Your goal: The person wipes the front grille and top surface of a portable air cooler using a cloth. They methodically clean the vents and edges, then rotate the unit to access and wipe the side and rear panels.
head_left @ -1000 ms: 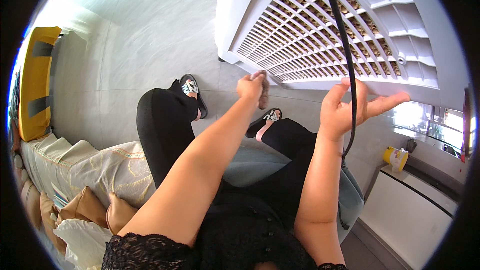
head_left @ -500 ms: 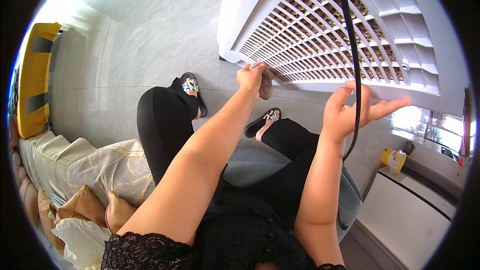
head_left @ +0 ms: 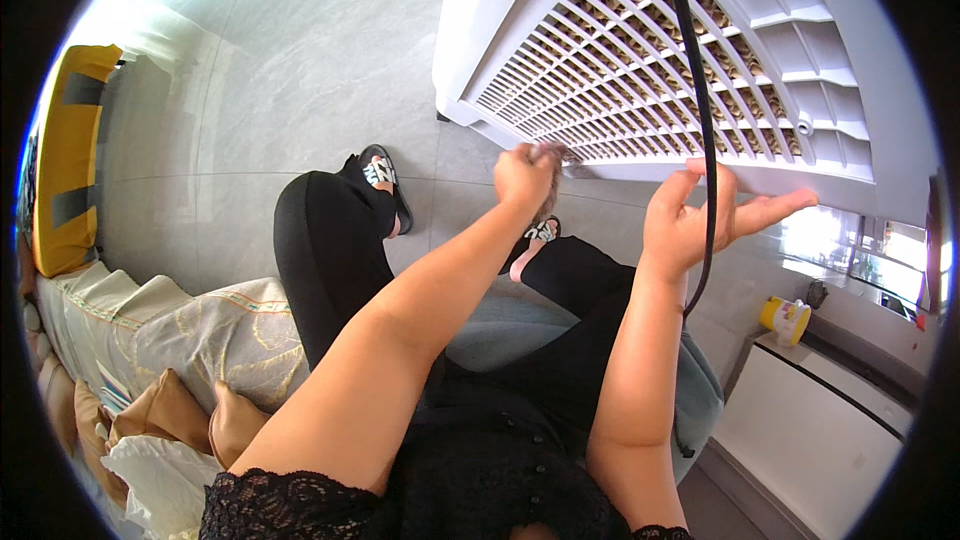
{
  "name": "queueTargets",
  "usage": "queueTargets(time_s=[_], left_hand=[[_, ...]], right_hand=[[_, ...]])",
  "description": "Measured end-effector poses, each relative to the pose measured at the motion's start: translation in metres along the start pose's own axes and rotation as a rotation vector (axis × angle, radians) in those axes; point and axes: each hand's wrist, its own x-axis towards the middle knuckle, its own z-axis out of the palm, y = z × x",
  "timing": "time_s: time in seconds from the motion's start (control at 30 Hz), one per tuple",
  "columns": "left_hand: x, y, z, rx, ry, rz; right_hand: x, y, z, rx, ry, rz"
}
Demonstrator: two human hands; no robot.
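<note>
A large white air cooler [head_left: 500, 50] leans across the upper right. Behind its slatted grille [head_left: 620, 60], brown honeycomb padding shows. My left hand [head_left: 525, 178] is closed round a crumpled grey-brown cloth [head_left: 548, 202] at the grille's lower corner; the hand hides much of it, and motion blurs its fingertips. Against the cooler's near edge rests my right hand [head_left: 690, 220], its fingers spread and one stretched to the right. A black power cord [head_left: 708, 140] hangs down the grille and passes in front of the right palm.
Grey tiled floor [head_left: 300, 50] spreads to the left of the cooler. A fabric-covered seat [head_left: 200, 320] with tan cushions [head_left: 165, 410] is at the lower left, below a yellow object [head_left: 75, 155]. On a white cabinet [head_left: 810, 440] at right stands a yellow tub [head_left: 785, 318].
My left hand has moved right and slightly down with the cloth, along the cooler's lower edge. The right hand keeps its place, and the cooler has shifted only slightly.
</note>
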Motion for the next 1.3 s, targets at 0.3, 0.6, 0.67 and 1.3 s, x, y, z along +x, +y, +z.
queueTargets(time_s=[0.3,0.6,0.67,1.3], left_hand=[[-0.055,0.009,0.030,0.116,-0.137,0.310],[-0.049,0.012,-0.059,0.251,-0.238,0.336],[-0.048,0.017,-0.073,0.260,-0.243,0.317],[-0.057,0.008,-0.085,0.200,-0.314,0.109]], right_hand=[[0.001,-0.002,-0.001,-0.026,-0.001,-0.027],[-0.143,-0.008,0.013,0.263,-0.244,0.738],[-0.189,0.009,0.032,0.516,-0.359,1.291],[-0.132,-0.005,0.058,1.223,-0.359,1.948]])
